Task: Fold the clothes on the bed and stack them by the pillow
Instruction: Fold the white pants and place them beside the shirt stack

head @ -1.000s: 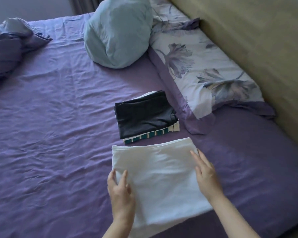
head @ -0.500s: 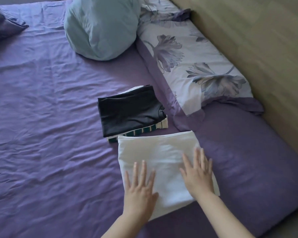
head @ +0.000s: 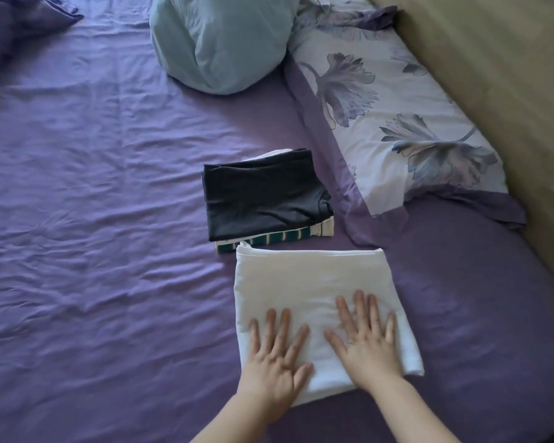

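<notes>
Both hands have slid down toward the near edge of the white garment (head: 314, 282): left hand (head: 277, 362) and right hand (head: 367, 340) lie flat, fingers spread, pressing and gripping nothing. It looks folded, lying on the bed (head: 93, 219) just beside the stack (head: 263, 199) by the floral pillow (head: 397, 123). Next, I'd guess, lift it onto that stack.

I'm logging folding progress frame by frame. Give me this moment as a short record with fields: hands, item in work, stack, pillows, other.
left hand: left hand flat, fingers spread, pressing on the white garment
right hand: right hand flat on the same garment
item in work: white garment, folded into a rectangle, lying on the purple sheet
stack: dark garment on top of a striped garment, beside the floral pillow
other: light blue pillow further back; rumpled purple bedding at far left
</notes>
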A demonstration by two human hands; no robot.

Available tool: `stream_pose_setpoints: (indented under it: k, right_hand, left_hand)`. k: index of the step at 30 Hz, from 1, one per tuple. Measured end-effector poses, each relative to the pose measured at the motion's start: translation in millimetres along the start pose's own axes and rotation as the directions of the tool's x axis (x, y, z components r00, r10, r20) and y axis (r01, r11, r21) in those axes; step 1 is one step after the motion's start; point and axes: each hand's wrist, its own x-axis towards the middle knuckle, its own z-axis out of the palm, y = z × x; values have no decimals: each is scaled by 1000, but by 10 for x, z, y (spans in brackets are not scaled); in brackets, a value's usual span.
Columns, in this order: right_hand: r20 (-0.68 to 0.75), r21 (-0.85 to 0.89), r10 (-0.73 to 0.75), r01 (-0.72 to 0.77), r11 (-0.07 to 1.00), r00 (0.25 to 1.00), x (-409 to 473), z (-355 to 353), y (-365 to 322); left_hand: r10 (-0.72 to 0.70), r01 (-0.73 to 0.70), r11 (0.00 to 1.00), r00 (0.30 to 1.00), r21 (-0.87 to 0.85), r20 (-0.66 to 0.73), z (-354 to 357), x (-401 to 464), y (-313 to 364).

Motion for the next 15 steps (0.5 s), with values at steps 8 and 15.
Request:
stream_pose_setpoints:
  k: [8, 15]
  right_hand:
    - [293, 35, 69, -83, 996, 953, -586, -649, -729]
    - [392, 3, -232, 251, 968, 890, -931, -988, -1910]
  left_hand:
    - [-52, 45, 999, 933, 26, 357, -764, -490, -332]
    - [-328, 333, 940, 833, 70, 445, -1296, -1668, -1164]
